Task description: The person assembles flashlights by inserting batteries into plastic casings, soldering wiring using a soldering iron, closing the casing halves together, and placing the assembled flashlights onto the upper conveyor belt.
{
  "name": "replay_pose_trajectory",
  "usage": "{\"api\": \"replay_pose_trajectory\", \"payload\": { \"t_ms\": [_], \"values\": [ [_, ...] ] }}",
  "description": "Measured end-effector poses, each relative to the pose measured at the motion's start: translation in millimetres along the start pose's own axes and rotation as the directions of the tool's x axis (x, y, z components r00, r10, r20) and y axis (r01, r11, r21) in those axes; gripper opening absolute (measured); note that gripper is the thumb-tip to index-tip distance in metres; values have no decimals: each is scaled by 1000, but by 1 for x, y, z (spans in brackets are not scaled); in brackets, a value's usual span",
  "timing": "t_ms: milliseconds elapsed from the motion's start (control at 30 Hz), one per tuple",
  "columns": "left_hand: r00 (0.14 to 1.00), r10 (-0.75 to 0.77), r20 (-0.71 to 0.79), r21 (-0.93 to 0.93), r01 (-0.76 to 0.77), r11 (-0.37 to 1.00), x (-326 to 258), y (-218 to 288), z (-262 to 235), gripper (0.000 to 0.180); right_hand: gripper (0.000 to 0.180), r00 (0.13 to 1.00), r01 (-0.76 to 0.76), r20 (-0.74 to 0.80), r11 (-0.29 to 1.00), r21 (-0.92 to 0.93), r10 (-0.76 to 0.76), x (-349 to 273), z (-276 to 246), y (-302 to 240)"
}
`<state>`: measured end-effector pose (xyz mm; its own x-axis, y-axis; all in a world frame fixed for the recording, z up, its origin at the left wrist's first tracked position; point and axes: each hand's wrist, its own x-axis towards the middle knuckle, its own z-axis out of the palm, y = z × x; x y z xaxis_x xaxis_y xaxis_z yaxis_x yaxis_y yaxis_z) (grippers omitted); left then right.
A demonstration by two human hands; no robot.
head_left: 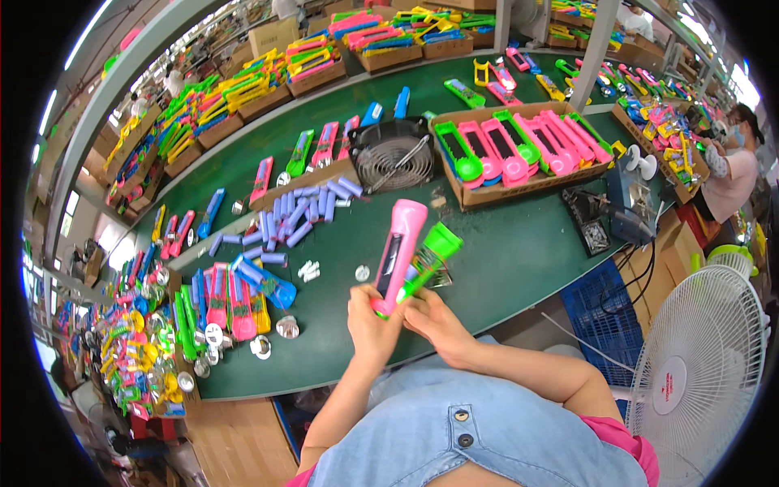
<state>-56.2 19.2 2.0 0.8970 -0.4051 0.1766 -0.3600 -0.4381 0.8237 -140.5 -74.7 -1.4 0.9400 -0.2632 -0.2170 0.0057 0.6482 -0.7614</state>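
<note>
Seen from above, a person in a pale denim top sits at the near edge of a long green worktop (503, 260). Both hands are raised just over that edge. The left hand (372, 325) is closed around the lower end of a pink torch (398, 256), which stands nearly upright, its rounded head tipped away from the body. The right hand (434, 321) pinches the base of a green torch part (430, 256) that lies pressed against the pink body, with a shiny metal piece between them. Its exact shape is unclear.

To do this joining well, it seems wise to hold the pink body steady in the left grip and line the green part up squarely before pressing, so the thin plastic edges meet without being forced.

Both pieces are smooth, glossy moulded plastic, long and slim. The pink one carries a dark strip down its front.

Just beyond the hands, a small silver disc (362, 273) lies on the felt-like green surface. Toward the near left corner sits a heap of pink, green and blue torches (231, 304) with shiny round reflectors (286, 327). Farther in, lilac cylinders (304, 211) lie scattered in a loose pile. A small black fan (393, 154) with a wire grille sits mid-worktop, beside a brown cardboard tray (531, 188) of pink and green torches. At the far edge, more cardboard boxes (316, 69) hold bright plastic pieces. A white floor fan (702, 365) stands to the right.
</note>
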Motion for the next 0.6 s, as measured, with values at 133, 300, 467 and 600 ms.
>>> {"api": "replay_pose_trajectory", "payload": {
  "t_ms": [133,300,467,600],
  "values": [
    [851,525,9,147,-521,841,9,29,7,45,37,984,99,-158,989,110,-81,45,16,-49],
    [830,558,30,237,-548,802,20,8,-1,51,65,986,161,58,843,-513,-153,124,-3,-155],
    [946,324,-9,221,-315,923,13,-37,12,37,74,844,310,79,362,-879,-531,290,-63,-248],
    [960,259,111,339,-281,898,17,-41,17,47,56,701,194,-81,298,-935,-708,406,-135,-266]
  ]
}}
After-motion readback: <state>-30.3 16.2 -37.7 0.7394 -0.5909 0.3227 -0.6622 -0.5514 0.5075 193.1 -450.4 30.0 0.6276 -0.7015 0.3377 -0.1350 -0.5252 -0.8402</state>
